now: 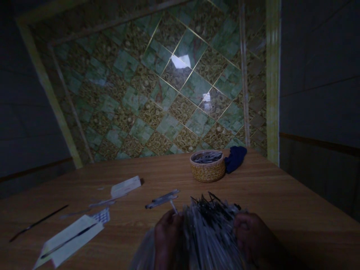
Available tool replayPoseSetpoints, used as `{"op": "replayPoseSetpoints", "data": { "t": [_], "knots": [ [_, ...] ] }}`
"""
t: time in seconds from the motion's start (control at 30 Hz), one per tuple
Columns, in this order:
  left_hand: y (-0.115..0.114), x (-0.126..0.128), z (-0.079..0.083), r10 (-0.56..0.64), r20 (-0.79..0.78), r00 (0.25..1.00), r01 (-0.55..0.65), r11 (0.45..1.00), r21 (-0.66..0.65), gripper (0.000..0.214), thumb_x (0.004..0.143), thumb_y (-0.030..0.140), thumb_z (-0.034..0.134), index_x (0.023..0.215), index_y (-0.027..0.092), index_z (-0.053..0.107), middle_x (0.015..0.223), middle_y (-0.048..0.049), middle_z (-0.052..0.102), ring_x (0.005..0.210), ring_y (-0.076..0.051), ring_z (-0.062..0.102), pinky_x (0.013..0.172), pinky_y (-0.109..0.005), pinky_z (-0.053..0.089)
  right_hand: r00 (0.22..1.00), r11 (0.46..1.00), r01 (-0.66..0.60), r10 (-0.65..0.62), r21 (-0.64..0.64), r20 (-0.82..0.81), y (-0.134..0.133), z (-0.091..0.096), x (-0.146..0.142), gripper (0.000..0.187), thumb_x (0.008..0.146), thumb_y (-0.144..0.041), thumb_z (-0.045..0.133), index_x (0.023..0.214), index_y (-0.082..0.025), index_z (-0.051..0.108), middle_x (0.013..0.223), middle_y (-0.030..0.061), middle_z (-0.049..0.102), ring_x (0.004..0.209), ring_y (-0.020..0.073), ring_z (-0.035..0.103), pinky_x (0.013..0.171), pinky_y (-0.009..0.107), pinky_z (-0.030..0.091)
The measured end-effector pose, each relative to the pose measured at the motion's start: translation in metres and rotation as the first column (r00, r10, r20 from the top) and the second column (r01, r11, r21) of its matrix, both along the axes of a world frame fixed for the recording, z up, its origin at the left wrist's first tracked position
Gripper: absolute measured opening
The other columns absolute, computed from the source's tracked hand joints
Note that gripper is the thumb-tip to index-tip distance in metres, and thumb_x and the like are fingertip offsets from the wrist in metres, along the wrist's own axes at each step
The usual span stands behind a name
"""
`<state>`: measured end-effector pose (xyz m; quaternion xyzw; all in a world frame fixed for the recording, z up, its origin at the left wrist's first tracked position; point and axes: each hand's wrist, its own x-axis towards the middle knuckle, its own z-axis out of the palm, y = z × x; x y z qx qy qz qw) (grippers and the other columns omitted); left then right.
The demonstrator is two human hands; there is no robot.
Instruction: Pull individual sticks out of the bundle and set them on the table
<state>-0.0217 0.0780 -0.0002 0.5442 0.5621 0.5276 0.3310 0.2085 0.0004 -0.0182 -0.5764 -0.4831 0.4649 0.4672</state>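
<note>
A big bundle of thin, clear sticks with dark tips, looking like pens or pen refills, fills the near edge of the table in front of me. My left hand is closed at its left side, and a thin white stick pokes up from the fingers. Against the bundle's right side, my right hand has its fingers curled; what they grip is hidden. Several similar clear sticks lie loose just beyond my left hand.
A round woven basket with more sticks stands farther back, beside a dark blue cloth. Leftward lie a white box, paper sheets with a dark pen on them, and a long dark stick. A tiled wall rises behind the table.
</note>
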Motion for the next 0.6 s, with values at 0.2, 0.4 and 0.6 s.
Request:
{"op": "replayPoseSetpoints", "data": {
  "t": [0.2, 0.4, 0.6],
  "knots": [
    [0.005, -0.008, 0.007, 0.064, -0.211, 0.975, -0.065, 0.998, 0.0, 0.024, 0.056, 0.035, 0.058, 0.074, 0.02, 0.062, 0.065, -0.011, 0.073, 0.07, -0.033, 0.068, 0.057, -0.035, 0.048, 0.999, 0.999, -0.032, 0.032, 0.024, 0.028, 0.001, -0.001, 0.003, 0.019, 0.057, -0.04, 0.04, 0.061, -0.022, 0.044, 0.043, -0.0061, 0.05, 0.027, 0.0065, 0.039, 0.027, 0.018, 0.024],
    [0.0, -0.013, 0.003, 0.154, -0.402, 0.903, -0.109, 0.985, 0.131, 0.026, 0.058, 0.03, 0.059, 0.08, 0.017, 0.065, 0.09, -0.0186, 0.072, 0.093, -0.039, 0.063, 0.082, -0.043, 0.045, 0.996, 0.995, -0.002, -0.008, 0.102, 0.092, 0.004, -0.006, 0.0, 0.014, 0.06, -0.034, 0.04, 0.063, -0.022, 0.045, 0.044, -0.0065, 0.047, 0.027, 0.0065, 0.036, 0.028, 0.018, 0.023],
    [-0.026, 0.016, 0.018, -0.076, -0.134, 0.988, 0.082, 0.996, 0.033, 0.022, 0.063, 0.04, 0.065, 0.067, 0.019, 0.069, 0.069, -0.0071, 0.069, 0.072, -0.027, 0.061, 0.069, -0.034, 0.046, 0.979, 0.994, 0.066, -0.081, 0.087, 0.189, -0.001, -0.011, -0.014, 0.008, 0.066, -0.028, 0.047, 0.061, -0.022, 0.047, 0.046, -0.0068, 0.046, 0.032, 0.007, 0.038, 0.032, 0.018, 0.025]
  ]
}}
